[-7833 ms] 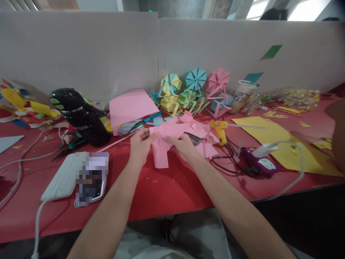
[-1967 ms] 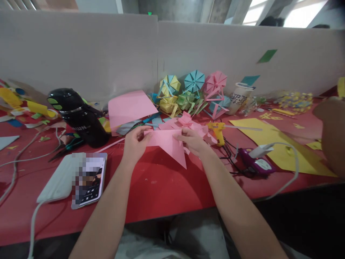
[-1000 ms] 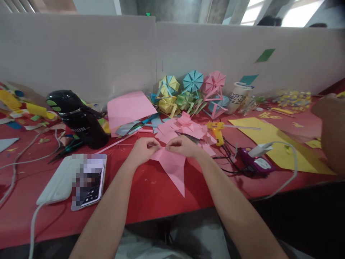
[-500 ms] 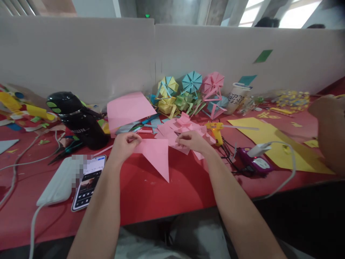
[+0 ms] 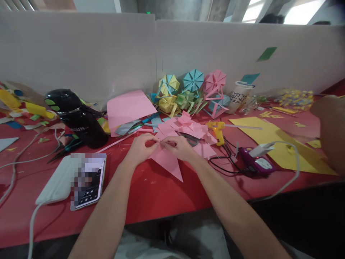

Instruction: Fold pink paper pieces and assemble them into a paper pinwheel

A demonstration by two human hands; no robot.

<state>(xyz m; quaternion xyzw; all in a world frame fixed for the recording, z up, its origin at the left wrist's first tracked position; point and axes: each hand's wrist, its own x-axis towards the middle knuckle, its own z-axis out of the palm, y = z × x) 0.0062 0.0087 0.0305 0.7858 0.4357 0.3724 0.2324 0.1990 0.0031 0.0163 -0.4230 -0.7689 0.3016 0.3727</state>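
A folded sheet of pink paper (image 5: 170,166) hangs point-down between my hands, just above the red table. My left hand (image 5: 142,146) pinches its upper edge from the left. From the right, my right hand (image 5: 178,145) pinches the same edge, the fingertips of both hands almost meeting. The fingers hide the top of the fold. Right behind my hands lies a heap of folded pink paper pieces (image 5: 188,124). To its right stands a yellow glue gun (image 5: 217,131).
On the left are a black bottle (image 5: 81,122), a phone (image 5: 90,187) and a white power bank (image 5: 55,181) with a cable. On the right lie a purple power strip (image 5: 256,163) and yellow paper (image 5: 285,147). Several paper umbrellas (image 5: 193,80) stand at the back. Another person's arm (image 5: 330,133) shows far right.
My right hand has moved left and taken hold of the pink paper. My left hand has shifted right with it, and the hands are now together. The view has shifted slightly.
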